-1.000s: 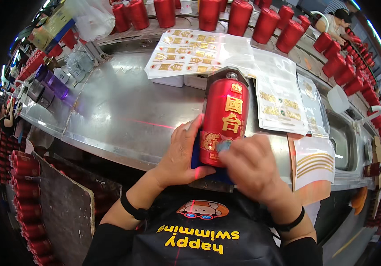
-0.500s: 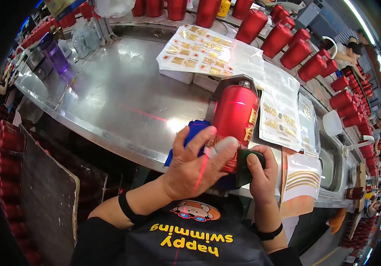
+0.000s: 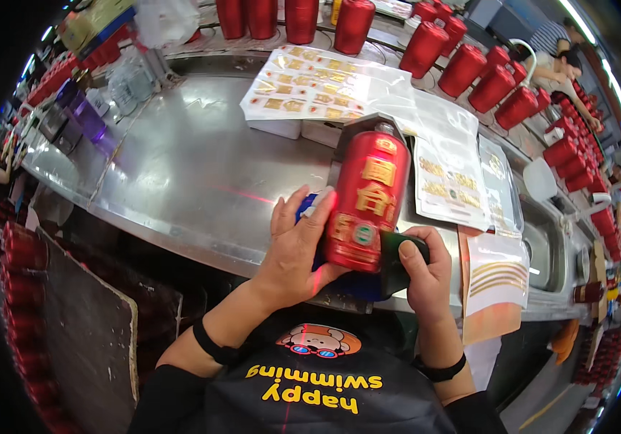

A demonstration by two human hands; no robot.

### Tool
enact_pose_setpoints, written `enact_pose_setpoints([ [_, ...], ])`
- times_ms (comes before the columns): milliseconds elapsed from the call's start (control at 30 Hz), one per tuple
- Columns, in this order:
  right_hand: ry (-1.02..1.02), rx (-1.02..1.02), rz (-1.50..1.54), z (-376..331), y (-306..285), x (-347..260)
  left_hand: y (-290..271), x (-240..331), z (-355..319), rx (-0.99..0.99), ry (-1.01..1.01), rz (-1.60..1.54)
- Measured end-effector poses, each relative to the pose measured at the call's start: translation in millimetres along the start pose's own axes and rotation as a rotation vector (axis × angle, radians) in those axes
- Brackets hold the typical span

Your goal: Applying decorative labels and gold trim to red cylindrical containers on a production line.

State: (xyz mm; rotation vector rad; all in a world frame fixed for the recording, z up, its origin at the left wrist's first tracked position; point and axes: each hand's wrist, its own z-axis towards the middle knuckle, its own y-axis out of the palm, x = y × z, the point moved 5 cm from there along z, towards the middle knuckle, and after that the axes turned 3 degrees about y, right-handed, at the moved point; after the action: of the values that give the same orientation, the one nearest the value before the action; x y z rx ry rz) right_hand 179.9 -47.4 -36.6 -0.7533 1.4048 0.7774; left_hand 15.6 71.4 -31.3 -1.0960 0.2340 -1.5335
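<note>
At the near edge of the steel counter, the left hand steadied a red bottle lying there, fingers wrapped round it; the right hand gripped a dark pad against its base.

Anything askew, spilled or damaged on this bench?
Nothing stands out. The red bottle lies intact on its dark cradle, steadied by the left hand and right hand. The label sheets lie flat, and no spill shows on the steel bench.
</note>
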Motion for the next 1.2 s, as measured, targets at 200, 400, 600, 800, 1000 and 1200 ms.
enact_pose_setpoints([
  [200,-0.373,0.071,-0.45,-3,-8,-21,5,5,1,-0.034,-0.009,0.113],
  [400,-0.647,-0.084,-0.813,-11,10,-18,3,0,1,-0.027,0.012,0.057],
  [600,-0.467,0.148,-0.628,-7,-17,-34,6,-2,2,-0.069,0.035,0.03],
  [800,-0.287,0.034,-0.226,3,10,-35,7,5,-1,-0.064,0.026,0.11],
  [1000,-0.057,0.221,-0.127,13,-17,12,11,-6,-4,-0.063,-0.013,0.025],
  [1200,-0.039,0.144,0.167,2,-27,20,-3,15,-10,0.047,0.102,0.169],
])
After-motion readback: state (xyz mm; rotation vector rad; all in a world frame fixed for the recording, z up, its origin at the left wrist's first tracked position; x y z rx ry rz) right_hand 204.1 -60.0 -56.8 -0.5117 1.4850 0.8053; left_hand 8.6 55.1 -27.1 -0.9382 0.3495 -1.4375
